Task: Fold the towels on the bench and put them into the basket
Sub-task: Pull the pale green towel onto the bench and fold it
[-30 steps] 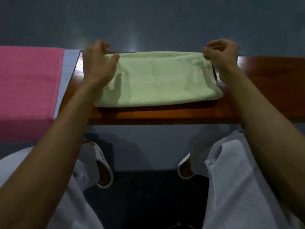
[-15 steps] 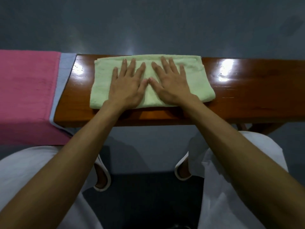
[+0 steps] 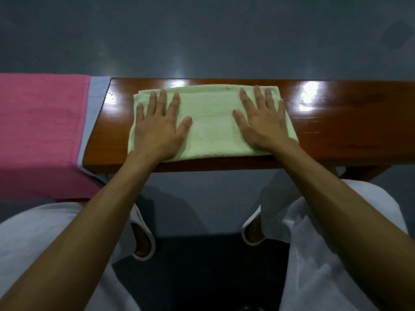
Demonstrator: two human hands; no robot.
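Half a second ago both hands lay side by side in the middle of the green towel (image 3: 213, 129), thumbs almost touching; they have since slid apart, and each now sits near its own end of the cloth. The left hand (image 3: 157, 124) lies palm down on the left part of the towel, its fingers (image 3: 162, 102) straight and spread, pointing toward the far edge and gripping nothing. The right hand (image 3: 262, 122) mirrors it on the right part, flat and open, its fingers (image 3: 258, 97) likewise spread, the little finger reaching the towel's right edge. Between the two thumbs a bare stretch of green terry shows. The towel itself is folded into a long rectangle and lies flat on the glossy brown wooden surface (image 3: 348, 124), its near edge close to the front rim and its far edge just short of the back rim. To the left, a pink towel (image 3: 40, 131) hangs over the end of the surface, with a strip of blue-grey cloth (image 3: 95, 104) showing from beneath along its right side; both are apart from the green towel. Below the surface are the person's white trousers (image 3: 325, 254) and two white slippers (image 3: 143, 243) on the dark floor (image 3: 202, 37).
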